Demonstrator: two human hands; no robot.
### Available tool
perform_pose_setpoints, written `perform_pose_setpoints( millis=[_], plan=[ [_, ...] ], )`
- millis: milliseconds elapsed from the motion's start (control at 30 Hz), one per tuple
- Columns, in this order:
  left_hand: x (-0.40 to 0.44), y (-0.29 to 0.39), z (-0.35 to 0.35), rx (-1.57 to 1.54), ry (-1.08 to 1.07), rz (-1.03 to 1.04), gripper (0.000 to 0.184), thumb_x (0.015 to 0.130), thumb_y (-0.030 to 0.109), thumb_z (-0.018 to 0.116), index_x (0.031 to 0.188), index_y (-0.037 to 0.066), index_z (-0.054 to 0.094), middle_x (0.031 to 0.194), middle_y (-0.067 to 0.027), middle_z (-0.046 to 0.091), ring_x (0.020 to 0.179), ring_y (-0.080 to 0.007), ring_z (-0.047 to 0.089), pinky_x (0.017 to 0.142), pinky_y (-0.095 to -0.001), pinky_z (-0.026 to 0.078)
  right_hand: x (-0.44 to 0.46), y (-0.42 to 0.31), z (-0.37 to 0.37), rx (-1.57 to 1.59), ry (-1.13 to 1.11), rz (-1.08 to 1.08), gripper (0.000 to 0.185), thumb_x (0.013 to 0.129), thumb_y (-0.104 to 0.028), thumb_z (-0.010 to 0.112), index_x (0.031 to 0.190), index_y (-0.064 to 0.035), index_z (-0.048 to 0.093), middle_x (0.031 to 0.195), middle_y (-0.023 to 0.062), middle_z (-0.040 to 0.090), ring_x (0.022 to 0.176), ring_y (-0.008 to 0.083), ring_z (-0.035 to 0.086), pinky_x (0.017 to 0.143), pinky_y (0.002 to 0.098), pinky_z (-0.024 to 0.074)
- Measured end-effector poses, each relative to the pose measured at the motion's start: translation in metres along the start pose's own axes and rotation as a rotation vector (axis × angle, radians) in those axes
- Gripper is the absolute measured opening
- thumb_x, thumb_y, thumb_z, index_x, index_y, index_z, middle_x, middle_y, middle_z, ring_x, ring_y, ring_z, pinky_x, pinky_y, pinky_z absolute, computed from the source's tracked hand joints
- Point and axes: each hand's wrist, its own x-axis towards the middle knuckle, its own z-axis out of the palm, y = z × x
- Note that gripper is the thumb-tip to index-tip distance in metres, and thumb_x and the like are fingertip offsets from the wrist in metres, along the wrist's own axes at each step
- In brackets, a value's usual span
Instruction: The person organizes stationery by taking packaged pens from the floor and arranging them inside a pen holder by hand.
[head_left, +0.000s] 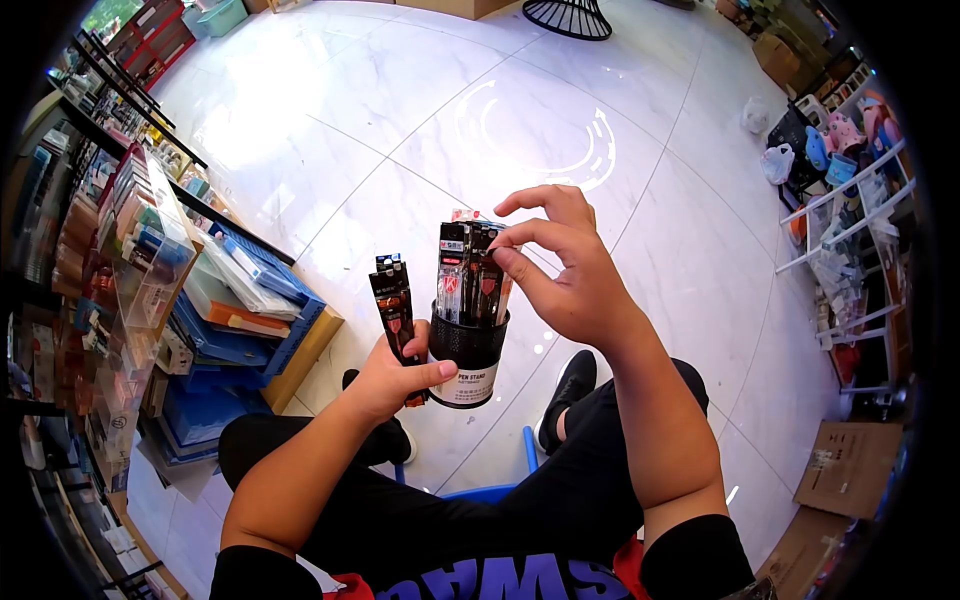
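A black mesh pen stand (468, 345) with a white label reading "PEN STAND" is held upright above my lap. Several slim black-and-clear packets (470, 275) stand inside it. My left hand (395, 375) is closed round a bundle of dark slim packets (393, 300), its thumb lying against the stand's label. At the top right of the packets in the stand, my right hand (560, 265) pinches the upper edge of one with thumb and index finger, the other fingers curled above.
Shelves of stationery (130, 250) and blue trays of folders (240, 320) rise close on the left. White racks (850, 220) and cardboard boxes (850, 468) are on the right. A black wire stand (567, 18) is on the tiled floor ahead.
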Motion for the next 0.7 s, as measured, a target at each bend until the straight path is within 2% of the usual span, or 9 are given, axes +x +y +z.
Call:
perform_pose_setpoints(
  millis=[233, 333, 433, 533, 600, 633, 700],
  plan=[
    [-0.001, -0.002, -0.004, 0.036, -0.003, -0.027, 0.056, 0.084, 0.015, 0.089, 0.083, 0.021, 0.034, 0.075, 0.0029, 0.053, 0.060, -0.0043, 0.047, 0.049, -0.0236, 0.037, 0.000, 0.005, 0.001, -0.026, 0.053, 0.071, 0.007, 0.094, -0.015, 0.076, 0.097, -0.0088, 0.075, 0.121, 0.0048, 0.065, 0.123, 0.0257, 0.051, 0.111, 0.0422, 0.0312],
    [-0.002, 0.000, -0.002, 0.034, -0.006, -0.059, 0.058, 0.083, 0.016, 0.090, 0.082, 0.021, 0.032, 0.074, 0.0034, 0.052, 0.055, -0.0042, 0.044, 0.045, -0.0234, 0.034, 0.000, 0.003, 0.001, -0.034, 0.081, 0.122, 0.009, 0.092, -0.016, 0.078, 0.094, -0.0094, 0.074, 0.118, 0.0047, 0.064, 0.122, 0.0254, 0.052, 0.110, 0.0422, 0.0321],
    [-0.001, 0.001, 0.000, 0.066, -0.014, -0.049, 0.058, 0.083, 0.016, 0.090, 0.080, 0.021, 0.032, 0.074, 0.0037, 0.051, 0.054, -0.0042, 0.043, 0.043, -0.0234, 0.033, 0.000, 0.004, 0.000, -0.049, 0.088, 0.133, 0.015, 0.088, -0.018, 0.081, 0.099, -0.0110, 0.072, 0.119, 0.0050, 0.063, 0.122, 0.0253, 0.052, 0.110, 0.0420, 0.0324],
    [-0.003, 0.011, 0.005, 0.146, -0.017, -0.083, 0.058, 0.083, 0.015, 0.089, 0.079, 0.020, 0.032, 0.075, 0.0039, 0.050, 0.058, -0.0048, 0.045, 0.049, -0.0237, 0.036, 0.002, 0.002, 0.002, 0.003, 0.186, 0.193, 0.028, 0.084, -0.022, 0.084, 0.108, -0.0135, 0.071, 0.125, 0.0059, 0.061, 0.123, 0.0277, 0.052, 0.110, 0.0421, 0.0325],
    [-0.006, 0.027, 0.016, 0.229, -0.016, -0.131, 0.057, 0.083, 0.014, 0.089, 0.078, 0.020, 0.032, 0.075, 0.0042, 0.050, 0.063, -0.0056, 0.046, 0.055, -0.0243, 0.038, 0.003, -0.002, 0.002, -0.091, 0.176, 0.051, 0.037, 0.082, -0.025, 0.085, 0.114, -0.0150, 0.069, 0.129, 0.0068, 0.060, 0.125, 0.0297, 0.052, 0.111, 0.0440, 0.0322],
    [-0.007, 0.030, 0.021, 0.265, -0.019, -0.105, 0.058, 0.081, 0.015, 0.089, 0.077, 0.019, 0.032, 0.077, 0.0046, 0.048, 0.071, -0.0068, 0.046, 0.063, -0.0254, 0.039, 0.003, -0.005, 0.002, -0.139, 0.170, -0.020, 0.041, 0.081, -0.027, 0.085, 0.118, -0.0157, 0.069, 0.131, 0.0072, 0.060, 0.126, 0.0307, 0.051, 0.111, 0.0449, 0.0320],
    [-0.006, 0.027, 0.023, 0.380, -0.021, -0.089, 0.058, 0.079, 0.018, 0.092, 0.077, 0.018, 0.033, 0.076, 0.0051, 0.046, 0.072, -0.0071, 0.044, 0.064, -0.0255, 0.038, 0.001, -0.015, 0.005, -0.257, 0.033, -0.135, 0.047, 0.076, -0.035, 0.088, 0.117, -0.0183, 0.072, 0.132, 0.0074, 0.061, 0.130, 0.0316, 0.050, 0.113, 0.0507, 0.0299]
  ],
)
